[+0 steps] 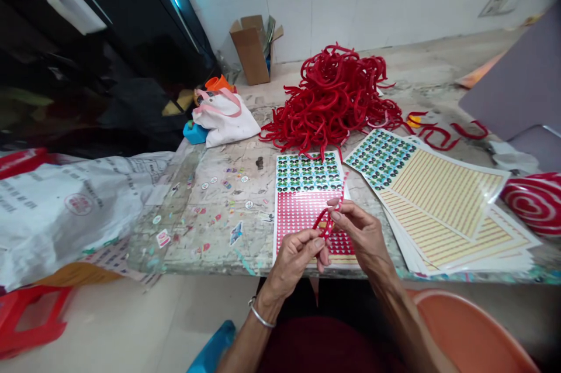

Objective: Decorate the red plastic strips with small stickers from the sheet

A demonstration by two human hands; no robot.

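My left hand [295, 256] is closed, pinching a thin curved red strip [321, 220] between thumb and fingers. Just to its right, my right hand [362, 230] is closed too, with thumb and forefinger on a narrow red sticker strip with pale dots [344, 186], which meets the curved strip. Both hands are above a sticker sheet [302, 203] with eye pictures at its top and red rows with white marks below. Behind the sheet rises a big tangled pile of red curved strips [335, 98]. The fingers hide part of the held pieces.
More sticker sheets [447, 192] lie fanned out on the right, near a red-and-white swirled object [534, 203]. A white cloth bag [230, 118] and an open cardboard box [250, 51] stand at the back left. Below the table's right edge is an orange basin [468, 326].
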